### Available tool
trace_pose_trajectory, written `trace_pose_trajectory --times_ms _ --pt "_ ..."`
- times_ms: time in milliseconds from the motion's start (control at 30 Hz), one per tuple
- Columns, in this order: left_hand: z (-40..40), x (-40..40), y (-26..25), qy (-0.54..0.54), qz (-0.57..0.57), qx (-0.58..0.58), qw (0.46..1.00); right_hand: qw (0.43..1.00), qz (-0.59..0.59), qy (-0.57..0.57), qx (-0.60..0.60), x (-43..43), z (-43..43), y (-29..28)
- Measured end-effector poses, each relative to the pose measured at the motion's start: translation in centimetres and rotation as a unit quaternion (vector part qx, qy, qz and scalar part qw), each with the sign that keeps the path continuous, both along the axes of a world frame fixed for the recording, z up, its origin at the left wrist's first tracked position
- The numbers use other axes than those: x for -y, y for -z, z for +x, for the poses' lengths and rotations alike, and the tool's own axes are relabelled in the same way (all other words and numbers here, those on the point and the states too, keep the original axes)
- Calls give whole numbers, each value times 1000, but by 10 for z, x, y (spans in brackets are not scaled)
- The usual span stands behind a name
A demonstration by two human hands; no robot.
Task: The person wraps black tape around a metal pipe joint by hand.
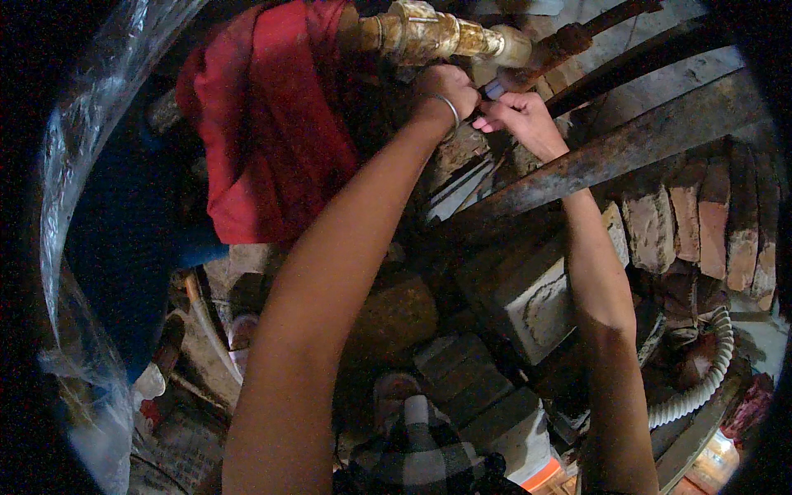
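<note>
My left hand (450,93), a metal bangle (455,114) at its wrist, is curled into a loose fist. Facing it is my right hand (526,117), its thumb and fingers pinched together. Between the two hands is a small dark piece (475,112), mostly covered by the fingers and too dim to name. A pale blue-grey band (494,88) shows just above the right fingers. Beyond the hands lies a stained, cream-coloured stepped cylinder (427,32), which looks like joined pipe fittings. A rusty pipe (547,52) slants away from its right end.
A rusty flat metal bar (619,148) crosses over my right forearm. Red cloth (266,124) hangs at the left, beside clear plastic sheeting (93,124). Bricks (711,216) stand in a row at the right, above a white corrugated hose (699,396). Blocks (464,371) lie near my foot.
</note>
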State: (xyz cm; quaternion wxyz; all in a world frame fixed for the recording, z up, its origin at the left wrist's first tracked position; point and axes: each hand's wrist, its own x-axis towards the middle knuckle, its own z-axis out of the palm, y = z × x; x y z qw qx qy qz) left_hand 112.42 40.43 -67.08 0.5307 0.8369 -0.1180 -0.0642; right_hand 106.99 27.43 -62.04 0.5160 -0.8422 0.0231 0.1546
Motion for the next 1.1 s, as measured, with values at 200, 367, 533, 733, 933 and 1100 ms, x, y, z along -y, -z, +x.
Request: trace_pose_trajectory --times_ms 200,367,533,733,933,1100 --pt "3 2 1 -2 8 54 998 1000 9 1 4 0 0 0" --pt "3 3 3 -2 12 64 998 1000 3 12 0 -2 -1 0" --pt "1 3 3 -27 -18 89 996 999 36 24 4 -2 -2 0" --pt "0 2 5 -12 -1 92 996 1000 22 5 18 0 -1 2" --pt "3 -1 9 9 -25 108 994 999 38 12 17 -2 -3 0" --pt "7 -5 15 22 -85 70 994 1000 14 3 12 -2 -3 -1"
